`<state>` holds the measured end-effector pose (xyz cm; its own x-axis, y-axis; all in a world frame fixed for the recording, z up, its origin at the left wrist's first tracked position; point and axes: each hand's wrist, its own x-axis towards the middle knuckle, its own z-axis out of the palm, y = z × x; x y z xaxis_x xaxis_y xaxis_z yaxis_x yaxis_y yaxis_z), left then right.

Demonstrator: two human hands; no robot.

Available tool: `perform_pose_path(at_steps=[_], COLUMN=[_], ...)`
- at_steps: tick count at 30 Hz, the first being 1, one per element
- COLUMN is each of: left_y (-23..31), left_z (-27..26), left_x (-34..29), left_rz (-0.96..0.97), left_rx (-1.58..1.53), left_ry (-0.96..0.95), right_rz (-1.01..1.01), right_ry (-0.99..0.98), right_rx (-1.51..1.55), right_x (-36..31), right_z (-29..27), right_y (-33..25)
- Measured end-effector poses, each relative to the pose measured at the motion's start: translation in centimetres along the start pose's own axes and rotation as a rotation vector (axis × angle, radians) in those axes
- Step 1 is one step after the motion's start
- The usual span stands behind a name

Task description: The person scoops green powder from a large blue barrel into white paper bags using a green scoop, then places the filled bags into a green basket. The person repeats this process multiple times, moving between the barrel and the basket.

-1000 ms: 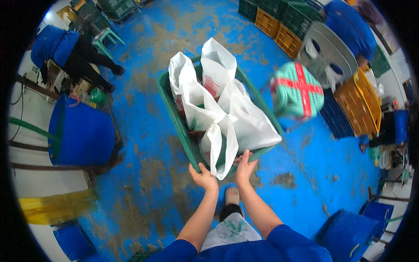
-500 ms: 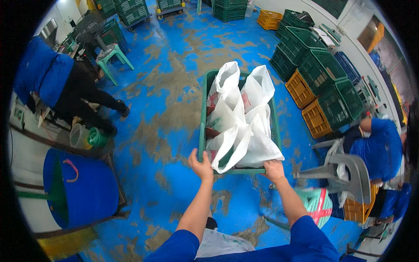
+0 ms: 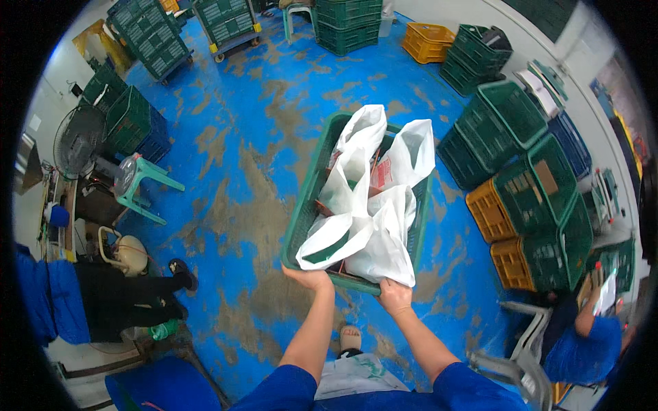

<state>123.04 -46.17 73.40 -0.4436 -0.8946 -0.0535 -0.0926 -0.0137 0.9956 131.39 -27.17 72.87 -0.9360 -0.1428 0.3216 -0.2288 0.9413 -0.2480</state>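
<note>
A green plastic crate [image 3: 305, 205] is in front of me, above the blue floor and tilted slightly to the right. Several white plastic bags [image 3: 380, 240] stand inside it with their tops gaping; red print shows on one at the far right. My left hand [image 3: 310, 277] grips the crate's near left corner, its fingers partly hidden beneath. At the near right, my right hand [image 3: 395, 296] is closed on the rim, close against the nearest bag. What the bags contain is mostly hidden.
Stacked green crates [image 3: 541, 178] and yellow crates [image 3: 510, 264] line the right wall. Crate stacks on wheeled dollies [image 3: 233, 44] stand far off. Leftward are a green stool [image 3: 147, 181], a fan [image 3: 79, 140] and a person [image 3: 116, 294]. Another person [image 3: 586, 349] is by a grey chair [image 3: 528, 370].
The crate has turned clockwise and shifted slightly left in view, both hands still on it. My view has swung left and forward; the stool and left-hand person appear lower.
</note>
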Motion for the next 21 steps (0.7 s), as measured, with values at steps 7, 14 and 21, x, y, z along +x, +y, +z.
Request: perform_pose_path(at_steps=[7, 14, 21], left_y=[4.9, 16.1, 11.0], left_z=[26.8, 58.5, 42.5], left_x=[14.0, 28.9, 38.2], left_rz=[0.002, 0.298, 0.369], left_rx=[0.0, 0.158, 0.79], left_ry=[-0.082, -0.476, -0.92], right_rz=[0.155, 0.333, 0.258], right_ry=[-0.046, -0.199, -0.049], right_rx=[-0.13, -0.279, -0.202], right_x=[26.6, 63.6, 68.2], right_z=[6.0, 8.2, 11.4], right_y=[4.4, 10.3, 9.3])
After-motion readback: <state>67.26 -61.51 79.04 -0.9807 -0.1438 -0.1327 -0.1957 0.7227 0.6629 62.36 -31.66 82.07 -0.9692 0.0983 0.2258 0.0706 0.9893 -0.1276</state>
